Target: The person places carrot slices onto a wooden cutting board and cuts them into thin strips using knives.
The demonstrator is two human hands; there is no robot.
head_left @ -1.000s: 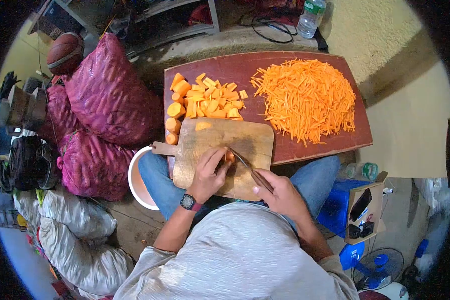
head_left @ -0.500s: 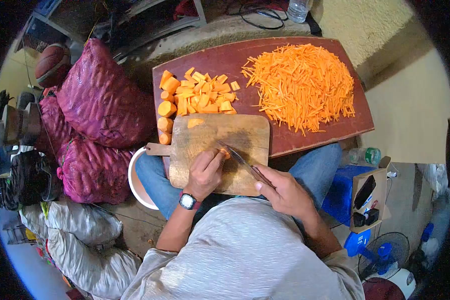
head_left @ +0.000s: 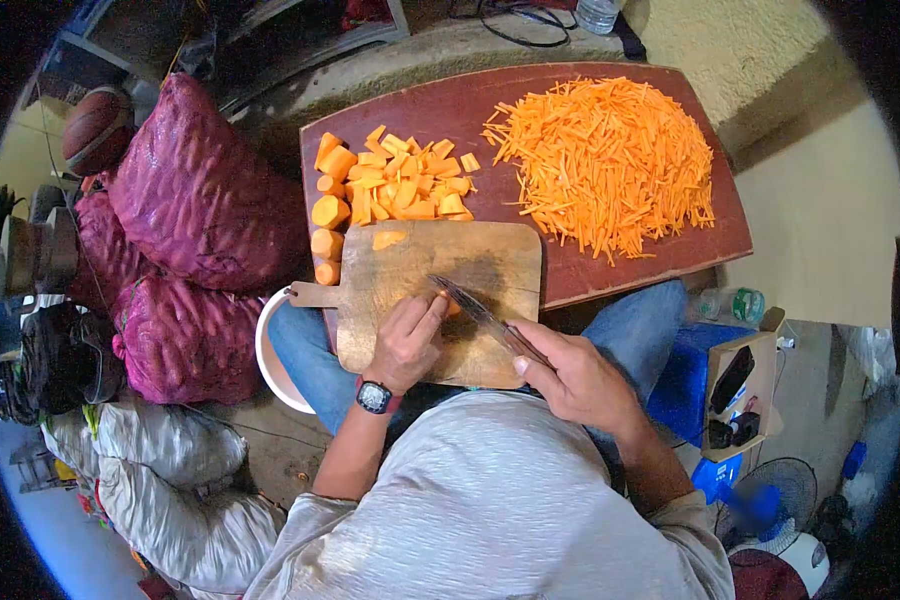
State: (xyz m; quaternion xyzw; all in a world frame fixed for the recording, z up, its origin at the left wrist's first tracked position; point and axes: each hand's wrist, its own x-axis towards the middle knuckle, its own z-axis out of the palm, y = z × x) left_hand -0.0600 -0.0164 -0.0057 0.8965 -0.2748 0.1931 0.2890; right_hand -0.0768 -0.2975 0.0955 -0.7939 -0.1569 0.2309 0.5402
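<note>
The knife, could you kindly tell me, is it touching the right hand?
Touching: the head view shows the right hand gripping the knife by its handle.

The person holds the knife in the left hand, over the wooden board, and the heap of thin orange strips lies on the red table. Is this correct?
Not quite: the head view shows the knife in the right hand, not the left hand. It is over the wooden board, and the heap of thin orange strips lies on the red table.

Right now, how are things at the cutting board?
Right hand grips knife. Left hand at small orange piece on cutting board. Left fingers close to blade; no other obstruction seen.
</note>
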